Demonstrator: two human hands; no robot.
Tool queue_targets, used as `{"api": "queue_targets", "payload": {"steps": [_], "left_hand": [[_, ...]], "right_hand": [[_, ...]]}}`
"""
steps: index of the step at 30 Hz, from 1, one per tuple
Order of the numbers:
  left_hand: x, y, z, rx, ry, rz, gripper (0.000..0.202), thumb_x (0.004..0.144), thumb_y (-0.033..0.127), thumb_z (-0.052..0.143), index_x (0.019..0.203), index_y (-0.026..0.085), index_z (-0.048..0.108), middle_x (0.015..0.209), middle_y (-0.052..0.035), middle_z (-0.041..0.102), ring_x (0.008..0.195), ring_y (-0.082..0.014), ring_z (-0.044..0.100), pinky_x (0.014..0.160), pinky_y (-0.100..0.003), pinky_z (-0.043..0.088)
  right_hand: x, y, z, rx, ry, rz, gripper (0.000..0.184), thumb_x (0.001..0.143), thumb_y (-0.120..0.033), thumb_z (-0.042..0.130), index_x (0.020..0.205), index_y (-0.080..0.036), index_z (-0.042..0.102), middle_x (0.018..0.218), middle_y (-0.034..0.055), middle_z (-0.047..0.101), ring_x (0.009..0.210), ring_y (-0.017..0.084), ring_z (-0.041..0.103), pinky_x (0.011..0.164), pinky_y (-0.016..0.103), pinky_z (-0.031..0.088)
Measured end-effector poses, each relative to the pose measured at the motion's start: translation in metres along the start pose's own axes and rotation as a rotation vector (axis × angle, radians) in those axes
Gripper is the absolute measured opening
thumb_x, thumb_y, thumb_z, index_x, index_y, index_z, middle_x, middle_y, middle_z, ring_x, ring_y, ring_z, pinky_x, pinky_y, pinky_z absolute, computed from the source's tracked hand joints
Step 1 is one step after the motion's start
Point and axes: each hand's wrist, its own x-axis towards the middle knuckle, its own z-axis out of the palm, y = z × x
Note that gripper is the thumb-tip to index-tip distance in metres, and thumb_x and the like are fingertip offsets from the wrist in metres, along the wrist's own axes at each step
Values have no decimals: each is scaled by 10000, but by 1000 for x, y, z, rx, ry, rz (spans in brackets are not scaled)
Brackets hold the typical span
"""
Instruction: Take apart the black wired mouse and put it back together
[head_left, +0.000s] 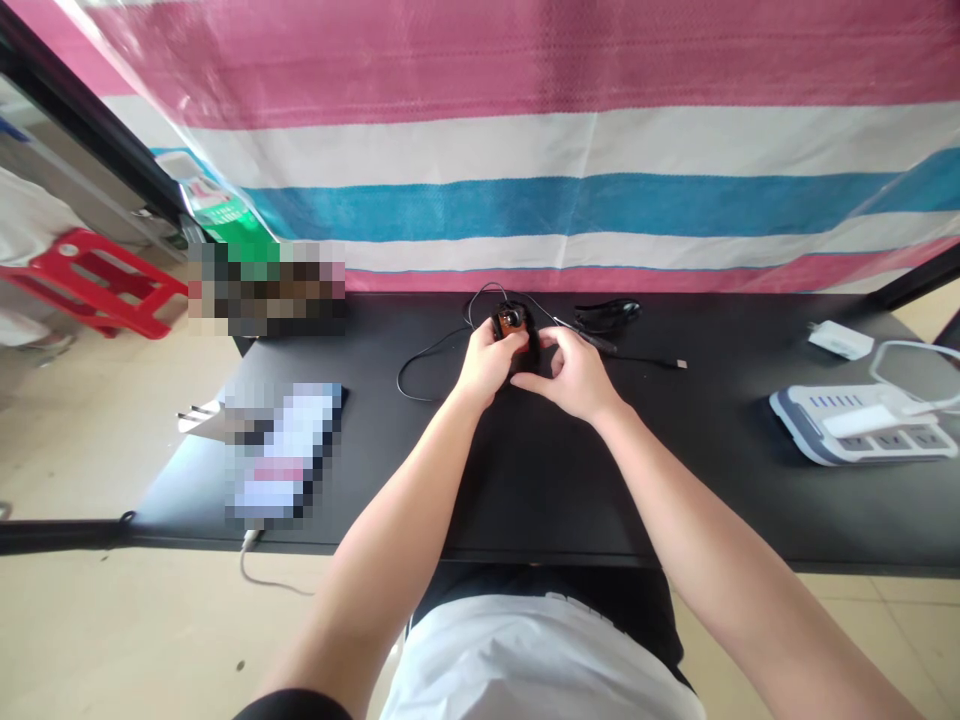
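Observation:
A small black and orange device [514, 318] with a shiny round black part sits in my left hand [486, 362]. The thumb of that hand presses on its front and the fingers are behind it, mostly hidden. My right hand [574, 372] is at the device's right side, thumb and curled fingers apart, with the fingertips close against its dark edge. Whether those fingertips press on it I cannot tell. Thin black cable [400, 380] loops on the table left of and behind the hands. To the right lies a black cable ending in a USB plug [681, 365].
The black table [555, 500] also holds a dark bundled item [609, 316], a white adapter [840, 340] and a power strip [862, 425] with a white plug and cable. At left are a blurred phone [289, 450] on a charging cable and a green-labelled bottle [229, 222]. Striped sheeting [525, 210] hangs behind.

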Motion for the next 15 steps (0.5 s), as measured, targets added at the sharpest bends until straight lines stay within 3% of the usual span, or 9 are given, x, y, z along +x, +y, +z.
{"api": "queue_targets", "payload": {"steps": [3, 6, 10, 15], "left_hand": [[1, 3, -4, -24, 19, -18, 131, 697, 174, 633, 823, 164, 604, 739, 18, 643, 665, -113, 627, 701, -259, 522], [-1, 7, -5, -27, -26, -39, 138, 667, 177, 642, 798, 167, 602, 684, 23, 630, 591, -111, 613, 610, -247, 507], [-9, 14, -3, -5, -201, -124, 191, 658, 209, 640, 841, 174, 597, 693, 2, 658, 566, -164, 662, 549, -281, 517], [-12, 14, -3, 95, -327, -66, 171, 668, 207, 652, 820, 171, 584, 641, 17, 622, 557, -174, 672, 547, -280, 519]], "right_hand": [[0, -2, -5, -46, -31, -74, 430, 714, -542, 745, 936, -188, 646, 912, 62, 695, 614, 141, 574, 647, 335, 510], [1, -1, -7, 9, 13, -42, 355, 824, -534, 617, 918, -194, 659, 893, 57, 691, 567, 124, 536, 612, 321, 488], [4, 6, -9, 176, 138, 92, 496, 893, -643, 452, 943, -199, 666, 774, 34, 653, 657, 162, 584, 664, 330, 496], [8, 8, -10, 415, 112, 246, 516, 791, -684, 581, 900, -190, 682, 631, -18, 581, 555, 132, 531, 581, 301, 471]]}}
